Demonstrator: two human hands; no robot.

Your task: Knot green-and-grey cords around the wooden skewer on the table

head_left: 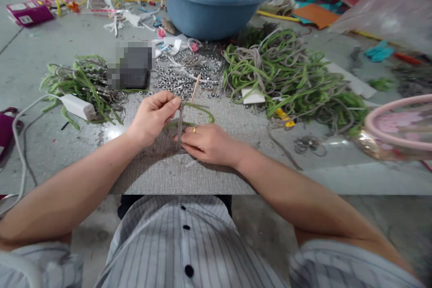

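Observation:
Between my hands runs a grey and green cord point(180, 121), stretched roughly upright, with a green loop point(207, 112) bending out to the right. My left hand point(157, 110) pinches its upper end between thumb and forefinger. Lower down, my right hand point(209, 144), with a ring on one finger, is closed on the cord's lower part; its fingertips are partly hidden. A thin wooden stick point(195, 87) slants up just behind the cord; whether a hand touches it I cannot tell. Beyond my hands lie many small metal rings point(175, 82) in a loose spread.
A blue basin point(205, 13) stands at the back. Grey and green cords heap up at right point(270, 67), and a smaller cord bundle point(81, 81) with metal clasps lies left, beside a dark phone-like slab point(137, 69). A white block with a cable point(77, 107) and a pink-rimmed container point(398, 130) flank them.

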